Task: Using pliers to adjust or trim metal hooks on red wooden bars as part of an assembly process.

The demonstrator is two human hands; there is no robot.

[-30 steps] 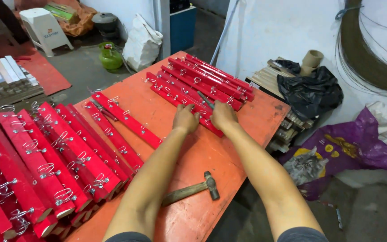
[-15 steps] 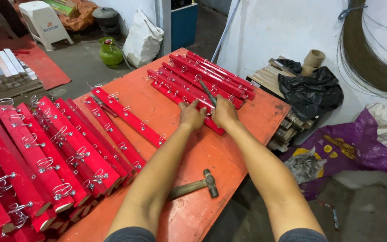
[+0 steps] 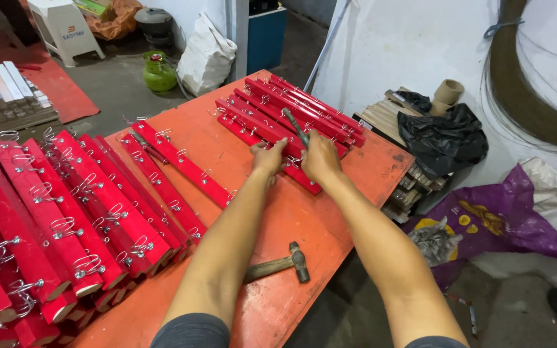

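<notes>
Both my hands rest on the near end of a group of red wooden strips with metal hooks (image 3: 272, 116) at the far side of the orange table (image 3: 330, 212). My left hand (image 3: 269, 158) presses on the nearest red strip (image 3: 304, 177). My right hand (image 3: 320, 158) grips a thin grey metal tool (image 3: 294, 125) that points away from me over the strips. A hammer (image 3: 278, 264) with a wooden handle lies on the table near my left forearm, untouched.
A large stack of red hooked strips (image 3: 66, 219) fills the table's left side, with one single strip (image 3: 182, 164) lying apart. Beyond the table are a green gas bottle (image 3: 159, 71), a white sack (image 3: 207, 55), a white stool (image 3: 66, 29), and black (image 3: 443, 138) and purple bags (image 3: 498, 219) at right.
My hands have stayed on the same strip, shifting only slightly. The grey tool now stands out more clearly above my right hand. The view has drifted a little.
</notes>
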